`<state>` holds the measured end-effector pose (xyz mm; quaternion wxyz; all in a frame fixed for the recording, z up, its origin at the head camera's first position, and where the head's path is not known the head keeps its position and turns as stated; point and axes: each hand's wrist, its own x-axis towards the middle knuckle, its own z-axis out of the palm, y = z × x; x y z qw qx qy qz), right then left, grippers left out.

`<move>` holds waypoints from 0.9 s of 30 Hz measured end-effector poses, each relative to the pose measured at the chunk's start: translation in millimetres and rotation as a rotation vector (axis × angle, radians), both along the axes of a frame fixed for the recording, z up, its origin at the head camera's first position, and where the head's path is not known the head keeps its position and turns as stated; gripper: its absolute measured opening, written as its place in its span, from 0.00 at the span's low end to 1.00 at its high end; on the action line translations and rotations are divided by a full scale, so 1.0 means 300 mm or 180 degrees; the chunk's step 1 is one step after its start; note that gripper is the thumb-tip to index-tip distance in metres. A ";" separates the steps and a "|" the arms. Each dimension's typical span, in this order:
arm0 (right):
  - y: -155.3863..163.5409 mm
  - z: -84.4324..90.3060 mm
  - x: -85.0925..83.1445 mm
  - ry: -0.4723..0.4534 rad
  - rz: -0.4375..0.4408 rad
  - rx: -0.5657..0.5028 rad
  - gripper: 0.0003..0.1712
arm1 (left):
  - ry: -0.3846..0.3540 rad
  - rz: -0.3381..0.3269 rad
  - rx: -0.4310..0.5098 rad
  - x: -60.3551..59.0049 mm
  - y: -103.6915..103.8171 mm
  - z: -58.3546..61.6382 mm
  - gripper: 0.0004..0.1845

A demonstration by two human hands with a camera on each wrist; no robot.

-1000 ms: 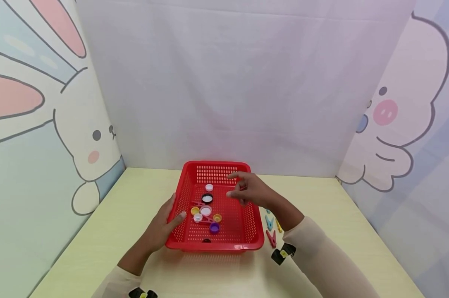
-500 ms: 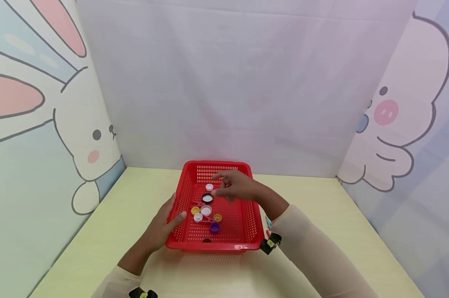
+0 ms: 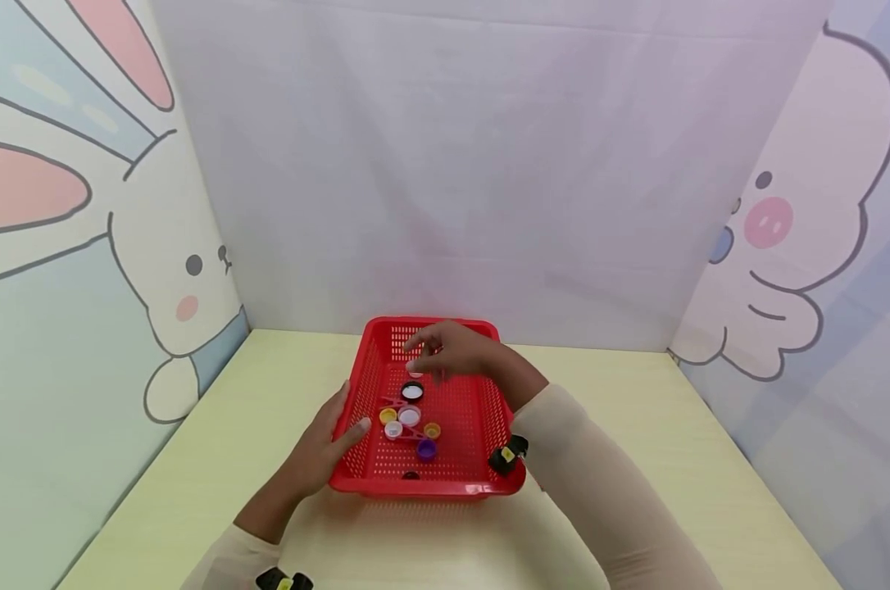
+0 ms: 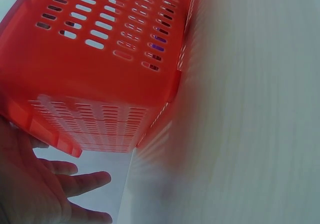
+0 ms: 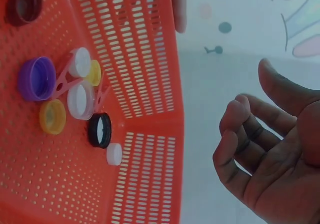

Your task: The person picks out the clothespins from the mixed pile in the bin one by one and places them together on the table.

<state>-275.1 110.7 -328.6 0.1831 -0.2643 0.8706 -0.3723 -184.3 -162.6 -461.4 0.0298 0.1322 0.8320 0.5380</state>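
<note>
Basket, red and slotted, on pale table, left hand resting flat-fingered against its left wall, right hand hovering empty, fingers loosely curled, over small white cap inside.

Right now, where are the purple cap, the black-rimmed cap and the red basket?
purple cap point(image 5: 36, 78): right wrist view, on its open inside.
black-rimmed cap point(image 5: 100, 130): right wrist view, on its middle.
red basket point(image 3: 489, 426): head view, on its right wall.
</note>
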 end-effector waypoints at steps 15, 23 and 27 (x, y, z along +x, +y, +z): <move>-0.027 -0.167 -0.083 -0.0460 0.0301 0.0341 0.20 | -0.0026 0.0001 0.0014 0.002 0.006 0.007 0.56; -0.043 -0.214 -0.071 -0.0554 0.0087 0.0607 0.23 | -0.0028 0.0022 -0.0004 0.003 0.005 0.003 0.55; -0.044 -0.226 -0.068 -0.0559 0.0015 0.0661 0.23 | -0.0018 0.0012 -0.0021 0.002 0.004 0.005 0.55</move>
